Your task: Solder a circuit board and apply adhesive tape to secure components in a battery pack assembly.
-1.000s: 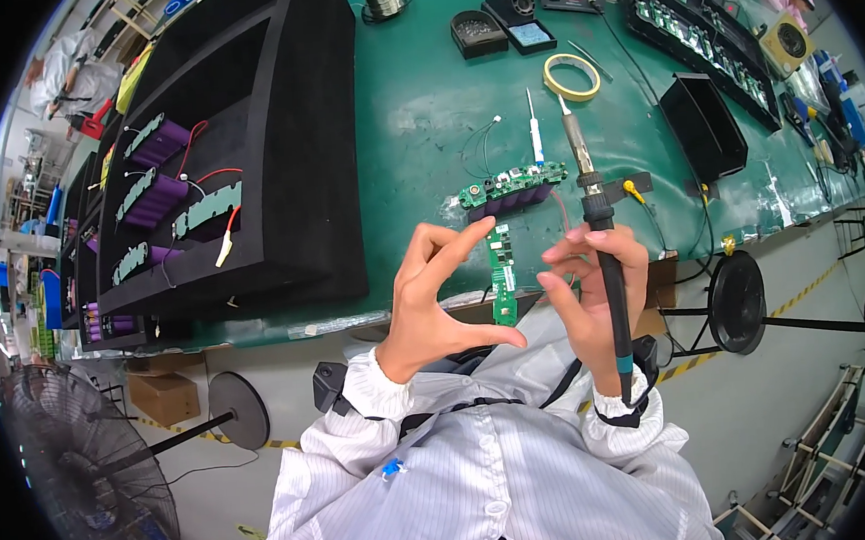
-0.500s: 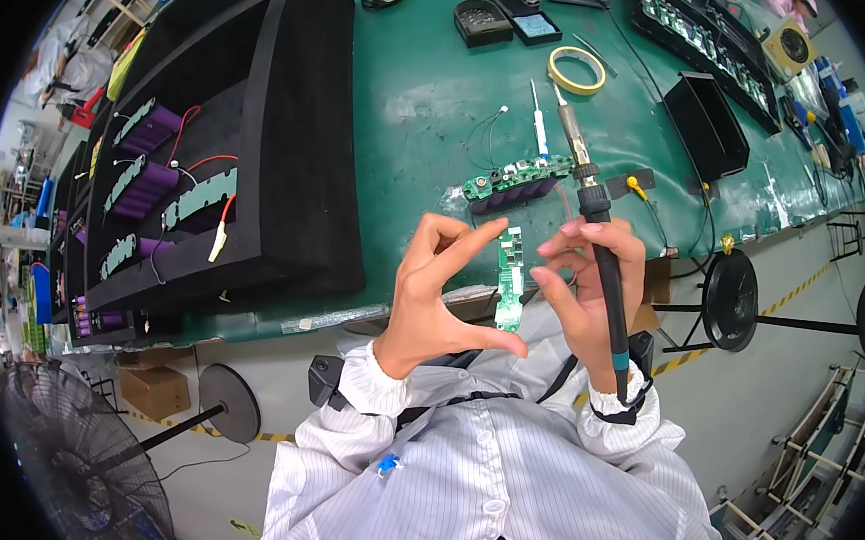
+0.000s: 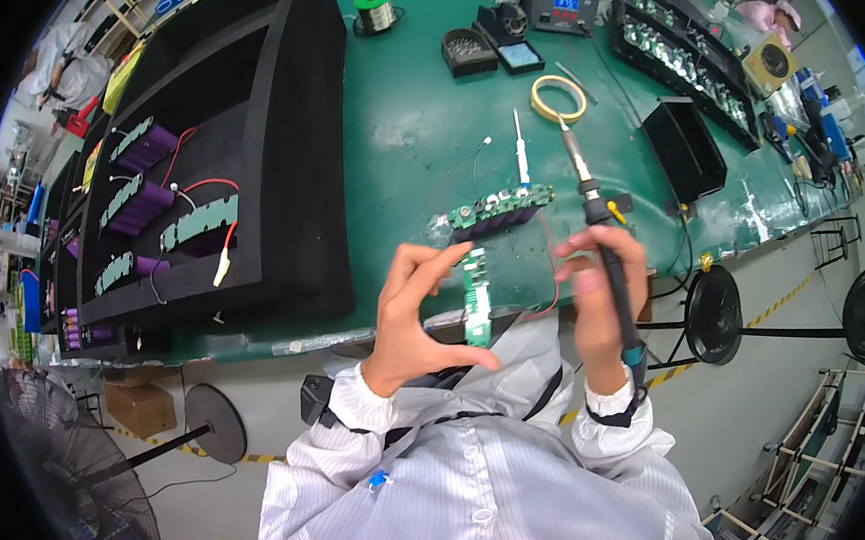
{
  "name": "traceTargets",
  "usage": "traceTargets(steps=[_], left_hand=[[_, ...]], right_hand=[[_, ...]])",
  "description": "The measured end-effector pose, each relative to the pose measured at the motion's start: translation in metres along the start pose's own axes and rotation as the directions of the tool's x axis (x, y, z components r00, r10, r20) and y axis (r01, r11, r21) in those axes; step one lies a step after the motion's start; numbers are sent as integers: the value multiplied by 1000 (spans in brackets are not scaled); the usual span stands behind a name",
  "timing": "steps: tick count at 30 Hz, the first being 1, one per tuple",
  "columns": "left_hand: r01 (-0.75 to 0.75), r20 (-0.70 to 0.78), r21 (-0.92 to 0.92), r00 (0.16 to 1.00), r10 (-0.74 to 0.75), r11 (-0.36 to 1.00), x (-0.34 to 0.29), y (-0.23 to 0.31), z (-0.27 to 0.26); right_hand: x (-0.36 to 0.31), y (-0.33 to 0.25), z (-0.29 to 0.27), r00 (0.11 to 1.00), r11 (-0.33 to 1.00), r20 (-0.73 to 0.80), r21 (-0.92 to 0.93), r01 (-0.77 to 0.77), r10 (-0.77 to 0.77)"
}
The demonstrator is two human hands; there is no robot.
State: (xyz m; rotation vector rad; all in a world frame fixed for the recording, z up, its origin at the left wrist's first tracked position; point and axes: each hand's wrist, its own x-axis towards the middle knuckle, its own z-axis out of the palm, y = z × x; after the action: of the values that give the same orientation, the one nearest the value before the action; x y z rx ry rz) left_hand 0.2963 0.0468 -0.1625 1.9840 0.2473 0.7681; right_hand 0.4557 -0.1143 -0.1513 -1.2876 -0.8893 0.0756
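My left grip (image 3: 411, 317) pinches the board (image 3: 476, 297) end to end, right grip (image 3: 595, 299) wraps the iron (image 3: 600, 228); tip's off the board, soldering looks undone.

Both forearms come up from the lower edge in white striped sleeves. Left hand (image 3: 411, 317) raised, thumb and forefinger spread wide in a C, pinching something thin end to end; other fingers curled behind. Right hand (image 3: 600, 293) raised level with it, fingers wrapped round a slim handle, slightly blurred.
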Motion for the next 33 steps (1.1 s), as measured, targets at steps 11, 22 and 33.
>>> traceTargets(steps=[11,22,33], left_hand=[[-14,-235,28,972,20,1000,-25,-50,10],[55,-208,-116,975,-78,992,-27,-60,8],[62,-261,-200,958,-114,978,-34,-52,9]], right_hand=[[212,71,-49,978,981,-171,-129,-143,120],[304,225,-17,968,776,-192,-581,-244,161],[256,224,28,813,693,72,484,-535,578]])
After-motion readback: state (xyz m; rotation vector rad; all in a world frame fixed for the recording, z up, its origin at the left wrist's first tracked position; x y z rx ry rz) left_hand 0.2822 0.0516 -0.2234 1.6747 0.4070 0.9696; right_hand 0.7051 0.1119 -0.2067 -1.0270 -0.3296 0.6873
